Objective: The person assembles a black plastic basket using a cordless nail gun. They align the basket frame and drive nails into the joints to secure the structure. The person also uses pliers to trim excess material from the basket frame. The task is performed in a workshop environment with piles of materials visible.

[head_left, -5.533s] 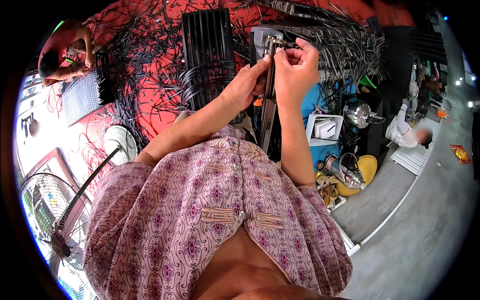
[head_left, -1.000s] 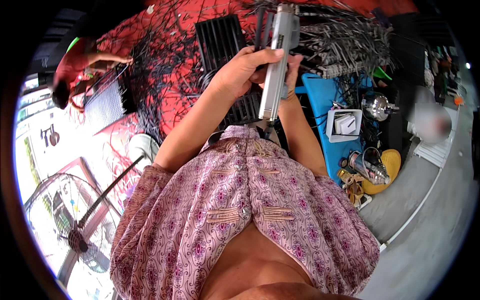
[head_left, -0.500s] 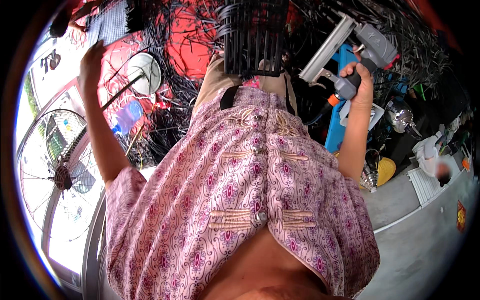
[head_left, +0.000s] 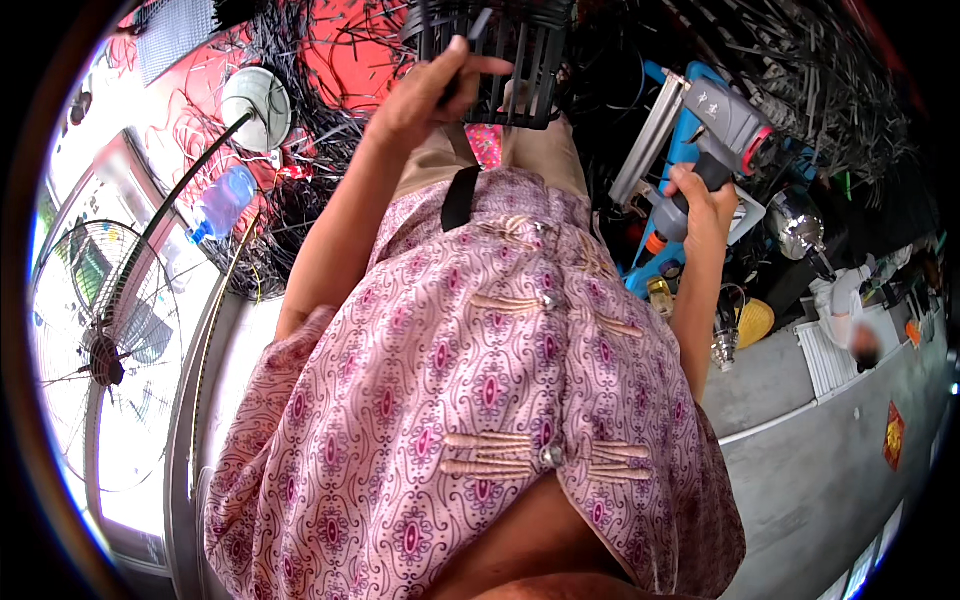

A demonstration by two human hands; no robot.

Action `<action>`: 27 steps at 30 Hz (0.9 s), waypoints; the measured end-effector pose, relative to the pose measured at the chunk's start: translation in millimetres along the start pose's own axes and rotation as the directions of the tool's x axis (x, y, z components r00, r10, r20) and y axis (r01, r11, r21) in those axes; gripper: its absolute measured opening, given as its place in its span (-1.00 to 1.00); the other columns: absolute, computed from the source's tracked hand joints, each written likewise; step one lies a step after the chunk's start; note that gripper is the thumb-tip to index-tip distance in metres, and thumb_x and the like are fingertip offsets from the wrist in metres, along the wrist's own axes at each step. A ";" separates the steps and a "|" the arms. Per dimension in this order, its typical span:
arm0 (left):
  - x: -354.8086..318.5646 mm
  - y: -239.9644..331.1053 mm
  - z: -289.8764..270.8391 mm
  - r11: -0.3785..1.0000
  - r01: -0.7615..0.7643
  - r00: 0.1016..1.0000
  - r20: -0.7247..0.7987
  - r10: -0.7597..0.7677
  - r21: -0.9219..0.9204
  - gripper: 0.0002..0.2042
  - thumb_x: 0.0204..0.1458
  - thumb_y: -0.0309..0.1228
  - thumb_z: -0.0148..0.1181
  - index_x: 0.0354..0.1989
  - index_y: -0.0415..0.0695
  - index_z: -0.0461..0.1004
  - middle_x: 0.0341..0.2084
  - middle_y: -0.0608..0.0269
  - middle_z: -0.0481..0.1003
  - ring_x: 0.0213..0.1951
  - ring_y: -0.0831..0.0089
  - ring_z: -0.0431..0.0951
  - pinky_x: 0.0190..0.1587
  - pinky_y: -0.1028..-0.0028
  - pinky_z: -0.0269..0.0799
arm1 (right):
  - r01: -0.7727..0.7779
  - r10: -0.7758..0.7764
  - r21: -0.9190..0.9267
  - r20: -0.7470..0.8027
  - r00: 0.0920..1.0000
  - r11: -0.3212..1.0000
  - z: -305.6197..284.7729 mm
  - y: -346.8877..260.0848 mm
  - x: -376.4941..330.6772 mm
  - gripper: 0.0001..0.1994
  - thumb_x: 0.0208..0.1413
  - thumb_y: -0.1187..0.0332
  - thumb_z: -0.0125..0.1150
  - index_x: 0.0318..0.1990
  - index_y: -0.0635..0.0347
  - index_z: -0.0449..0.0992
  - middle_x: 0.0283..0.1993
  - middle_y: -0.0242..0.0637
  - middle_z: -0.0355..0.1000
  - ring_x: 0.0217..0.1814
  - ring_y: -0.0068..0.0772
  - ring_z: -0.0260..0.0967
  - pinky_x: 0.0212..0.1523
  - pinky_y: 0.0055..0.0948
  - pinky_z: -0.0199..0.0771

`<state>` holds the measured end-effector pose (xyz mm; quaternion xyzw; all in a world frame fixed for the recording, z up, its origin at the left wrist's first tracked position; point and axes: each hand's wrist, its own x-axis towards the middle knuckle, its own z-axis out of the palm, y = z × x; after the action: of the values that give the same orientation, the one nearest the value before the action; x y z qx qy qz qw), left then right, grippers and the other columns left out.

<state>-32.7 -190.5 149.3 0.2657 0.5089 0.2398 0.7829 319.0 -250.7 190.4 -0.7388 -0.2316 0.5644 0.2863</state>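
Observation:
My right hand [head_left: 708, 198] is closed round the dark grip of a grey nail gun [head_left: 722, 112]. Its long silver magazine slants down to the left, with an orange fitting at the grip's lower end. My left hand [head_left: 435, 98] is over the left side of a black slatted basket [head_left: 535, 75] standing beyond my knees. One finger points right across the slats and the others are bent. A dark sliver shows in the palm, but what it belongs to is unclear. A short grey strip end [head_left: 481, 22] shows just above the fingertips.
Heaps of black plastic strips [head_left: 800, 75] lie around on the red floor [head_left: 350, 50]. At left are a standing fan [head_left: 105, 355], a round pale base [head_left: 255, 105] and a plastic water bottle [head_left: 225, 203]. A blue frame [head_left: 685, 140] lies under the nail gun; a person [head_left: 848, 310] is far right.
My left hand has swung from the far left to the basket. The nail gun in my right hand is slightly lower, and my view has shifted a little.

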 end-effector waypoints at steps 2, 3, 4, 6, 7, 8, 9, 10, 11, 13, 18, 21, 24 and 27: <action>10.1 -16.8 1.7 0.963 0.090 0.993 0.095 -0.067 -0.255 -0.41 0.28 0.06 -0.28 -0.12 -0.23 0.55 -0.77 0.53 0.07 -0.70 0.67 -0.05 -0.61 0.58 -0.13 | 0.049 -0.049 -0.026 -0.008 0.999 0.998 4.1 6.2 -5.0 -0.77 -0.11 0.44 0.39 -0.35 0.35 0.47 -0.47 -0.32 0.43 -0.50 -0.55 0.37 -0.42 -0.55 0.37; 10.9 -22.0 -0.2 0.953 0.098 0.991 0.120 -0.066 -0.285 -0.40 0.27 0.07 -0.28 -0.13 -0.23 0.55 -0.76 0.54 0.06 -0.70 0.67 -0.05 -0.61 0.60 -0.12 | 0.076 -0.076 -0.041 -0.008 0.997 0.996 5.5 9.9 -5.9 -0.78 -0.11 0.44 0.39 -0.35 0.34 0.47 -0.49 -0.35 0.43 -0.50 -0.57 0.36 -0.43 -0.56 0.36; 5.4 -21.6 -0.8 0.940 0.120 0.987 0.137 -0.079 -0.320 -0.42 0.28 0.06 -0.28 -0.11 -0.21 0.54 -0.74 0.54 0.07 -0.69 0.68 -0.04 -0.60 0.61 -0.12 | 0.077 -0.078 -0.092 -0.005 0.997 0.993 8.2 8.8 -13.4 -0.78 -0.11 0.44 0.40 -0.35 0.33 0.48 -0.49 -0.36 0.43 -0.50 -0.59 0.36 -0.42 -0.57 0.36; -8.2 -21.0 -4.2 0.897 0.158 0.984 0.141 -0.109 -0.413 -0.45 0.28 0.06 -0.26 -0.12 -0.18 0.53 -0.71 0.55 0.09 -0.67 0.68 -0.03 -0.59 0.63 -0.11 | 0.081 -0.082 -0.196 0.004 0.997 0.977 14.9 4.2 -27.7 -0.78 -0.11 0.42 0.41 -0.36 0.31 0.48 -0.50 -0.39 0.43 -0.49 -0.61 0.35 -0.41 -0.58 0.37; -6.9 -22.9 -3.7 0.866 0.173 0.983 0.133 -0.124 -0.469 -0.46 0.28 0.05 -0.24 -0.15 -0.17 0.53 -0.71 0.55 0.09 -0.67 0.68 -0.02 -0.59 0.64 -0.11 | 0.074 -0.076 -0.208 0.000 0.997 0.975 16.3 5.7 -28.0 -0.78 -0.11 0.42 0.41 -0.36 0.30 0.49 -0.50 -0.40 0.44 -0.48 -0.61 0.36 -0.40 -0.58 0.37; -5.4 -24.8 -3.2 0.831 0.185 0.982 0.126 -0.140 -0.524 -0.48 0.27 0.05 -0.21 -0.18 -0.17 0.53 -0.70 0.56 0.09 -0.67 0.68 -0.01 -0.59 0.64 -0.10 | 0.066 -0.069 -0.222 -0.005 0.998 0.973 18.8 6.9 -28.5 -0.79 -0.11 0.41 0.41 -0.37 0.29 0.49 -0.50 -0.40 0.44 -0.48 -0.62 0.36 -0.39 -0.58 0.38; -4.4 -27.8 -4.2 0.824 0.176 0.984 0.118 -0.133 -0.539 -0.50 0.27 0.04 -0.18 -0.22 -0.16 0.52 -0.70 0.56 0.09 -0.66 0.67 -0.01 -0.59 0.64 -0.09 | 0.058 -0.063 -0.235 -0.010 0.998 0.970 19.4 8.0 -28.3 -0.79 -0.11 0.41 0.42 -0.37 0.28 0.49 -0.49 -0.41 0.44 -0.47 -0.62 0.36 -0.38 -0.58 0.38; -1.4 -30.0 -6.7 0.814 0.169 0.985 0.113 -0.128 -0.556 -0.52 0.26 0.04 -0.16 -0.26 -0.16 0.51 -0.70 0.56 0.09 -0.66 0.67 0.00 -0.59 0.64 -0.09 | 0.066 -0.064 -0.298 0.015 0.998 0.952 19.4 10.6 -25.5 -0.77 -0.12 0.40 0.42 -0.36 0.29 0.49 -0.48 -0.40 0.46 -0.45 -0.60 0.38 -0.35 -0.56 0.41; 1.6 -31.5 -7.5 0.803 0.162 0.987 0.107 -0.122 -0.573 -0.53 0.25 0.03 -0.13 -0.31 -0.15 0.50 -0.70 0.57 0.09 -0.66 0.67 0.01 -0.59 0.64 -0.08 | 0.074 -0.075 -0.316 0.011 0.997 0.946 20.4 12.4 -24.0 -0.77 -0.13 0.40 0.43 -0.36 0.29 0.49 -0.48 -0.40 0.46 -0.45 -0.60 0.38 -0.34 -0.55 0.42; 4.3 -31.9 -6.4 0.881 0.097 0.993 -0.015 -0.117 -0.463 -0.65 0.24 -0.08 -0.01 -0.38 -0.12 0.45 -0.69 0.57 0.10 -0.67 0.68 0.02 -0.59 0.62 -0.08 | 0.092 -0.096 -0.351 0.007 0.995 0.932 27.1 13.5 -27.2 -0.76 -0.14 0.39 0.44 -0.37 0.30 0.50 -0.48 -0.40 0.46 -0.44 -0.59 0.40 -0.33 -0.53 0.43; 18.5 -28.0 -5.9 0.936 -0.085 0.947 -0.263 0.182 0.342 -0.72 0.12 -0.19 0.19 -0.39 -0.20 0.51 -0.72 0.55 0.24 -0.65 0.66 0.19 -0.55 0.58 0.09 | 0.119 -0.091 -0.418 0.087 0.992 0.901 47.1 8.1 -35.3 -0.74 -0.18 0.43 0.45 -0.33 0.29 0.50 -0.42 -0.39 0.47 -0.43 -0.57 0.41 -0.32 -0.55 0.44; 7.8 -6.1 14.2 0.750 -0.056 0.878 -0.325 0.352 0.659 -0.70 0.00 -0.17 0.29 -0.39 -0.21 0.57 -0.67 0.33 0.43 -0.58 0.54 0.38 -0.43 0.50 0.34 | 0.195 -0.167 -0.343 0.109 0.980 0.919 46.8 17.3 -59.1 -0.68 -0.20 0.45 0.48 -0.27 0.30 0.49 -0.37 -0.39 0.47 -0.38 -0.56 0.43 -0.27 -0.53 0.47; 16.9 -0.6 16.4 0.666 -0.049 0.828 -0.342 0.444 0.744 -0.70 -0.04 -0.15 0.31 -0.37 -0.17 0.59 -0.56 0.10 0.53 -0.52 0.35 0.52 -0.34 0.42 0.43 | 0.390 -0.324 -0.434 0.219 0.920 0.813 57.3 17.7 -62.0 -0.60 -0.19 0.45 0.49 -0.17 0.35 0.47 -0.30 -0.37 0.48 -0.27 -0.48 0.45 -0.14 -0.46 0.46; 28.1 1.3 7.4 0.513 -0.051 0.812 -0.263 0.521 0.857 -0.69 -0.05 -0.14 0.31 -0.37 -0.19 0.59 -0.51 0.07 0.55 -0.44 0.28 0.59 -0.30 0.40 0.46 | 0.496 -0.409 -0.426 0.284 0.867 0.757 70.1 22.3 -57.7 -0.62 -0.18 0.42 0.49 -0.19 0.34 0.49 -0.28 -0.33 0.51 -0.24 -0.40 0.47 -0.06 -0.42 0.43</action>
<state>-15.7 -172.6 133.8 0.6098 0.6874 0.1659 0.3579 236.9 -294.1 201.6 -0.6560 -0.5616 0.4634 0.1988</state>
